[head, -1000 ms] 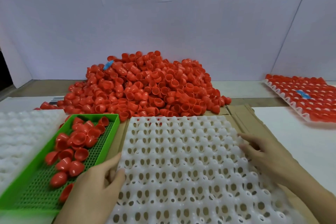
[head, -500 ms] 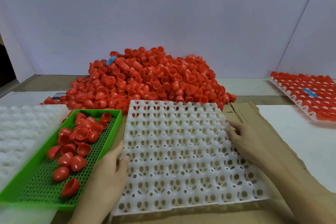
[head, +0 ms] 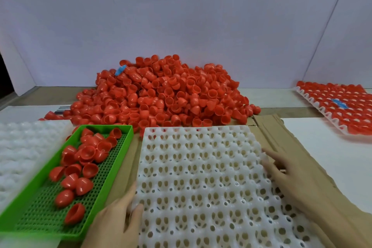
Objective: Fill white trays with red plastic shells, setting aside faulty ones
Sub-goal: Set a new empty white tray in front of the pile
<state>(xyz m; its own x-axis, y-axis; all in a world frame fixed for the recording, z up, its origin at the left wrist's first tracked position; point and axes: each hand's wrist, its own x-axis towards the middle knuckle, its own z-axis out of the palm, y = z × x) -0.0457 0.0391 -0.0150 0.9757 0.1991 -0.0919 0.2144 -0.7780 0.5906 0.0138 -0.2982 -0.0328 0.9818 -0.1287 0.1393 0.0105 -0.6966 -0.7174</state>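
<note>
Both left hand [head: 112,221] and right hand [head: 289,177] touch the white tray [head: 201,167].

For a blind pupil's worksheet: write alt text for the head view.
A left hand and right hand rest on opposite edges of an empty white tray, before a pile of red shells. Green basket of shells at left; filled tray far right.

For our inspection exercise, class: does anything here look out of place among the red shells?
Yes. A blue scrap sits near the top left of the red shell pile, and another blue piece lies on the filled tray at far right. They are the only non-red items among the shells.
</note>
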